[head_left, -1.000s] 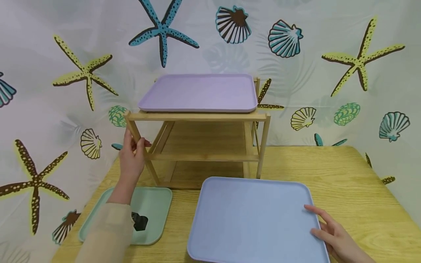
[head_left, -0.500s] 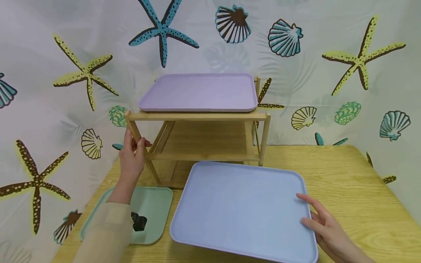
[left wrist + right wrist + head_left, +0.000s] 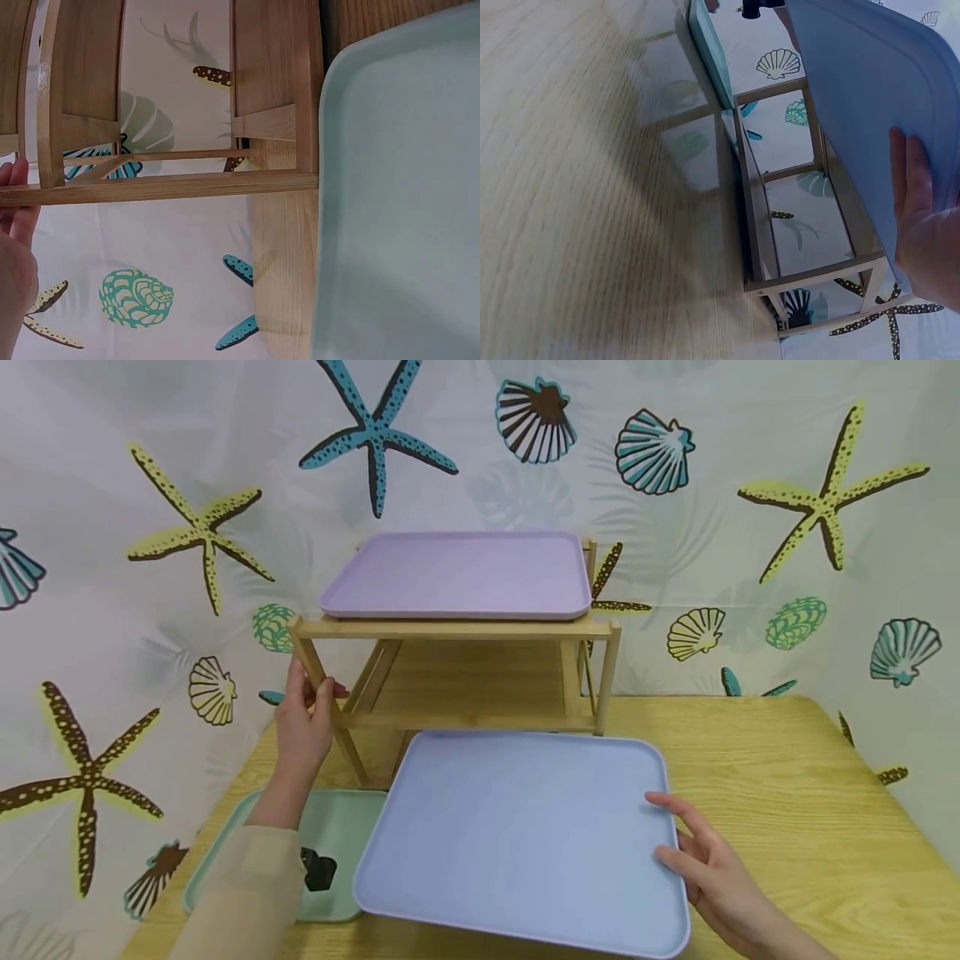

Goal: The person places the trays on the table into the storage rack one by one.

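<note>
My right hand (image 3: 708, 868) grips the right edge of a blue tray (image 3: 517, 839), thumb and a finger on top; in the right wrist view other fingers (image 3: 916, 176) support its underside. The tray hangs tilted above the table, its far edge before the lower opening of a wooden three-tier rack (image 3: 465, 721). On the left, my left hand (image 3: 303, 722) holds the rack's front left post, fingers curled around it. A purple tray (image 3: 457, 575) lies on the rack's top tier. The middle tier shows bare wood; the bottom tier is mostly hidden by the blue tray.
A green tray (image 3: 341, 827) lies on the wooden table (image 3: 765, 802) at the left, partly under my left forearm and the blue tray. A black device (image 3: 318, 870) shows at my left wrist. A cloth (image 3: 697, 535) with starfish and shells hangs behind the rack.
The blue tray has moved left and a little toward the rack, carried by my right hand, and now overlaps the green tray in view. My left hand stays on the post.
</note>
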Available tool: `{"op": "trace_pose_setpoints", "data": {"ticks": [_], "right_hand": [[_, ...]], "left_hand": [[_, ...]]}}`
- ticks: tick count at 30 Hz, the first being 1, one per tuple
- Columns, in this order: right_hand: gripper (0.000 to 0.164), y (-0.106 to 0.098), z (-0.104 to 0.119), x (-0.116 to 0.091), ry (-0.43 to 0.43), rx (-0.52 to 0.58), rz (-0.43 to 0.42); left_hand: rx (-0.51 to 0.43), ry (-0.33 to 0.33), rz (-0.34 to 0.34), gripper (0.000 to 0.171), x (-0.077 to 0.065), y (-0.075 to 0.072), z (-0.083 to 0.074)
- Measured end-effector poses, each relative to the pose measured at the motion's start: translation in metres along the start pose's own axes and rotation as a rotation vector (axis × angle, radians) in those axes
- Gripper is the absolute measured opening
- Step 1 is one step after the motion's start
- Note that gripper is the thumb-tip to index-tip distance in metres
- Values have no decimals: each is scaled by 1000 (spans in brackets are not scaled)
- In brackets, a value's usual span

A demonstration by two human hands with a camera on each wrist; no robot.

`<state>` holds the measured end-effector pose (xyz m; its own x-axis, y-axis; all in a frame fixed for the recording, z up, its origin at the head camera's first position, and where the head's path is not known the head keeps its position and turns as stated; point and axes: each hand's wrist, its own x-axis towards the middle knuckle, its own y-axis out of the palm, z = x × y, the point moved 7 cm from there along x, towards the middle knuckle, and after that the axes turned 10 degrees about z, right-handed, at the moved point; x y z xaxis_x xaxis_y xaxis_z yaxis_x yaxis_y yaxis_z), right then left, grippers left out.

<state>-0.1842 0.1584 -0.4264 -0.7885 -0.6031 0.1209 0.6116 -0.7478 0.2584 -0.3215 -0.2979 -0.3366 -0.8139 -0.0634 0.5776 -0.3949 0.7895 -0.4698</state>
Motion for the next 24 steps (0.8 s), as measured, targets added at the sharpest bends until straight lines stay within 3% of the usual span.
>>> {"op": "trace_pose_setpoints", "data": {"ticks": [12, 20, 24], "right_hand": [[54, 12, 9, 0, -50, 47, 74], [49, 14, 17, 15, -8, -21, -38], [48, 18, 20, 24, -28, -41, -58]], "left_hand": [[3, 7, 2, 40, -1, 1, 0], [11, 0, 6, 47, -2, 0, 2], [5, 13, 4, 49, -2, 0, 3]]}}
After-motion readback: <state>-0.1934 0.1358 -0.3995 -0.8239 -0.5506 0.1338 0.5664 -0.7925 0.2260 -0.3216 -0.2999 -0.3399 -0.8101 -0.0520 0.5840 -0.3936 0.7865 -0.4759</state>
